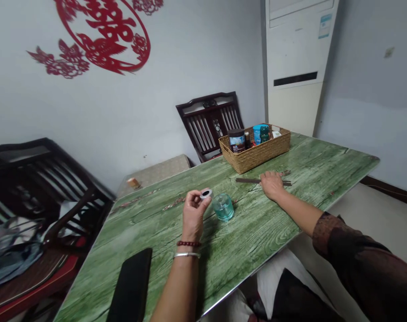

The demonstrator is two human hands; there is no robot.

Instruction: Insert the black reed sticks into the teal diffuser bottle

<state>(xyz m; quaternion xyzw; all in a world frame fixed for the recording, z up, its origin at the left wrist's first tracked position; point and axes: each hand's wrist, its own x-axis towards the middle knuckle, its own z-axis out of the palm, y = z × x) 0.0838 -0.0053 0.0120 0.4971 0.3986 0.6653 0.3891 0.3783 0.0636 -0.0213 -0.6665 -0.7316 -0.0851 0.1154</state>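
Note:
My left hand is raised over the green wood-grain table, its fingers pinched on a small silver ring-shaped cap. Just to its right a small teal glass jar stands on the table. My right hand lies palm down farther right, on a pair of dark chopsticks that lie flat on the table; its fingers curl over them.
A wicker basket with jars and bottles stands behind the chopsticks. A black phone lies at the near left edge. Dark wooden chairs stand at the left and behind the table. A white floor air conditioner fills the far corner.

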